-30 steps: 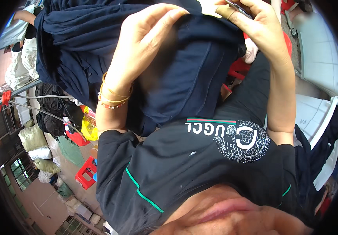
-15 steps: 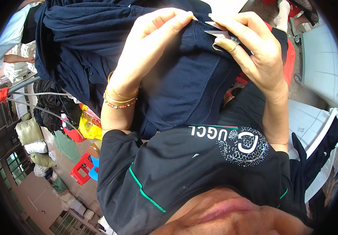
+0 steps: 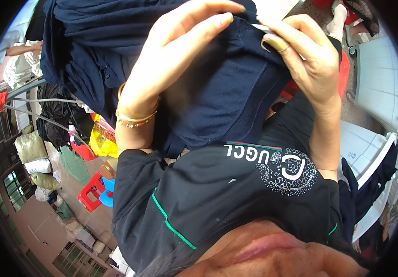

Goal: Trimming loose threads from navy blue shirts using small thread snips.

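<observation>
A dark navy knit garment (image 3: 217,97) lies spread across my lap, and its upper edge passes under both hands. My left hand (image 3: 176,51) hovers over that edge, thumb and forefinger apart with nothing visible between them. On its wrist are gold bangles and a beaded bracelet (image 3: 136,121). My right hand (image 3: 307,55) is closed around small thread snips (image 3: 260,27), whose pale blade tips point left toward the garment's edge. The blades look pressed together, and the rest of the snips is hidden by my fingers. A tan finger cover (image 3: 276,43) wraps my right thumb.
White plastic bins (image 3: 379,78) stand at my right, dark cloth hanging over the nearer one (image 3: 365,152). A red stool (image 3: 92,191), a yellow bag (image 3: 103,141) and metal tubing (image 3: 46,99) are at left. Another person's arm (image 3: 23,48) shows far left.
My left thumb and forefinger have parted from their pinch at the garment's edge. The snips' blades, spread before, have come together, and my right hand has shifted slightly right.
</observation>
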Demonstrator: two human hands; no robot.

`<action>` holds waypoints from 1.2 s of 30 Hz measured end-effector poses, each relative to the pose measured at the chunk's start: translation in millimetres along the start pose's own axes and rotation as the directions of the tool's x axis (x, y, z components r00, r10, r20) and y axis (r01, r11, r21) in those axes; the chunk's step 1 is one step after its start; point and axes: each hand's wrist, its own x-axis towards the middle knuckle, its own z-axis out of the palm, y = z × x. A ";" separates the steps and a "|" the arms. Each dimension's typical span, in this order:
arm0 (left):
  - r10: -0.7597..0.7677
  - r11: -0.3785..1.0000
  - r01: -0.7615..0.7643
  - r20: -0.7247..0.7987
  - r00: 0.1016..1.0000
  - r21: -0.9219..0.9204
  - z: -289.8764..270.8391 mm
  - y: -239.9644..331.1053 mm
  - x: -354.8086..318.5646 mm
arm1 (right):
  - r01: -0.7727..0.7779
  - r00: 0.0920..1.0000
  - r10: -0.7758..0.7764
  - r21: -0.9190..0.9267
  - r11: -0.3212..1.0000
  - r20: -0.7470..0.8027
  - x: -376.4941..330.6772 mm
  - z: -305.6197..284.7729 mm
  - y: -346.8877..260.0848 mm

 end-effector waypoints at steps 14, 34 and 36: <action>0.266 0.802 -0.176 -0.078 0.961 0.570 -26.6 -25.8 -40.1 | 0.191 0.980 -0.183 -0.112 0.975 0.077 24.2 6.4 -34.4; 0.216 0.911 -0.235 -0.094 0.972 -0.339 -26.4 -50.3 -21.4 | 0.195 0.970 -0.185 -0.052 0.979 0.157 37.7 19.2 -40.4; 0.538 0.774 -0.532 -0.088 0.839 -0.342 -26.2 -61.3 -18.8 | 0.192 0.966 -0.175 -0.075 0.979 0.191 41.0 20.1 -44.6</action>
